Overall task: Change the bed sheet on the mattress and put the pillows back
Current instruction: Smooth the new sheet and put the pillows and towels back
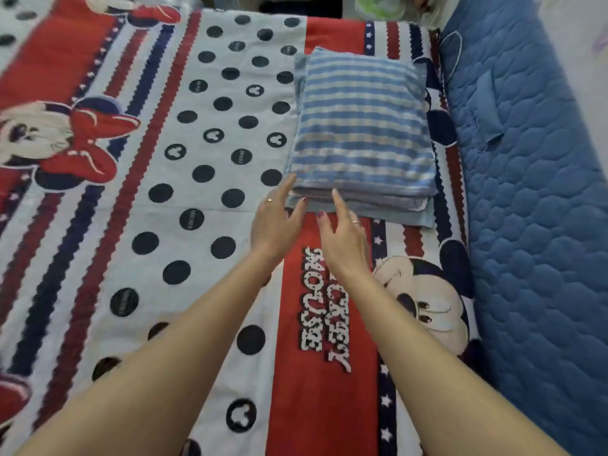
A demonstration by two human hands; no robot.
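A printed sheet [210,179] covers the mattress across the left and centre of the frame: red bands, navy and red zigzag stripes, and a white field of black dots. A cartoon mouse with a red bow sits at the left edge, and another cartoon mouse face lies right of centre, beside upside-down white lettering on a red band.

The left hand [274,222] reaches in from the lower left, forearm bare, a ring on one finger. Its fingers are straight and relaxed, holding nothing; the fingertips [291,180] are at the near left corner of the folded stack, touching or just short of it, I cannot tell which.

Just beside it, the right hand [345,238] also wears a ring and is likewise loose and ungripped, its longest finger up against the stack's near edge.

The stack [360,133] is folded blue-and-white striped cloth lying on the sheet in the upper centre-right, with paler blue layers showing beneath its near edge.

Along the right edge runs a blue quilted pad [533,199], its surface stitched in rounded cells.
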